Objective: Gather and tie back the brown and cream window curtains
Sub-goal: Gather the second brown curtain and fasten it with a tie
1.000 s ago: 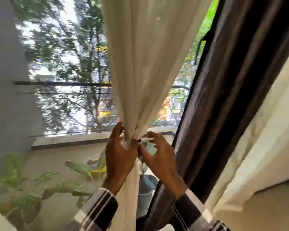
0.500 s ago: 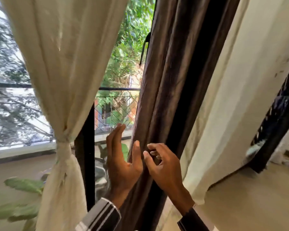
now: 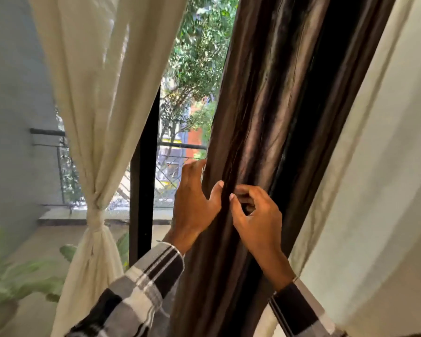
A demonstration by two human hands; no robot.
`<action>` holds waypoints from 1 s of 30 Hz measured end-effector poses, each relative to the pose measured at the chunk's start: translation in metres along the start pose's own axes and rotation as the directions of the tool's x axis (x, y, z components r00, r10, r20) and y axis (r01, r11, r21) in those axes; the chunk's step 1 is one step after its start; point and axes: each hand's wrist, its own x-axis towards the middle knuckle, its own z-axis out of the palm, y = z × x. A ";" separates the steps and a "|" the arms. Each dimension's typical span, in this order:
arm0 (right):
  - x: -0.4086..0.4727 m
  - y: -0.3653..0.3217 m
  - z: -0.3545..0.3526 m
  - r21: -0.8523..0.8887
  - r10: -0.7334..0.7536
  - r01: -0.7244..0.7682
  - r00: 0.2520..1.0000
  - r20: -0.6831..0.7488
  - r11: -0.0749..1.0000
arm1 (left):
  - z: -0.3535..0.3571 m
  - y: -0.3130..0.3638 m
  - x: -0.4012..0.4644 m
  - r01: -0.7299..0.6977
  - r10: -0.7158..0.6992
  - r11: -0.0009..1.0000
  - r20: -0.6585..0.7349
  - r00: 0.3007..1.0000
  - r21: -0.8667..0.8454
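At the window, the brown curtain (image 3: 272,117) hangs in deep glossy folds down the middle of the view, and both hands are on it at about the same height. The left hand (image 3: 195,203) lies against the curtain's left edge with its fingers fairly straight and reaching up along the fabric, the thumb spread out across the front of a fold; it touches the cloth rather than clasping it. The right hand (image 3: 255,215) is just beside it, its thumb and curled fingers pinching a narrow fold of the brown fabric between them. Both wrists come out of black-and-white checked sleeves (image 3: 141,290). To the left, well apart from the hands, a cream curtain (image 3: 102,93) is already gathered and knotted at its waist, flaring out again below the knot. Another cream curtain (image 3: 374,166) hangs loose on the right, touching the brown one along its edge. Between the knotted cream curtain and the brown one stands a dark window post (image 3: 144,178), with a railing (image 3: 180,145) and green trees (image 3: 199,45) beyond, and blurred leafy plants (image 3: 17,276) low on the left.
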 end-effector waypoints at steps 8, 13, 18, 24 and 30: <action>0.076 0.019 0.001 0.007 -0.066 0.068 0.987 -0.147 0.998 | 0.022 0.030 0.089 -0.055 0.061 0.991 -0.044 0.997 0.122; 0.135 0.024 -0.015 -0.078 -0.191 0.175 0.924 -0.331 0.982 | 0.043 0.060 0.143 -0.060 0.072 0.987 -0.078 0.994 0.151; 0.185 0.023 -0.013 -0.019 -0.087 0.088 0.898 -0.430 0.996 | 0.053 0.063 0.151 -0.103 0.121 0.978 -0.093 0.988 0.179; 0.216 0.028 0.012 0.270 0.131 -0.053 0.952 -0.278 0.961 | 0.066 0.041 0.149 -0.174 0.187 0.975 -0.086 0.979 0.135; 0.206 0.053 0.022 0.139 -0.056 0.110 0.936 -0.347 0.984 | 0.077 0.035 0.143 -0.141 0.146 0.987 -0.069 0.987 0.080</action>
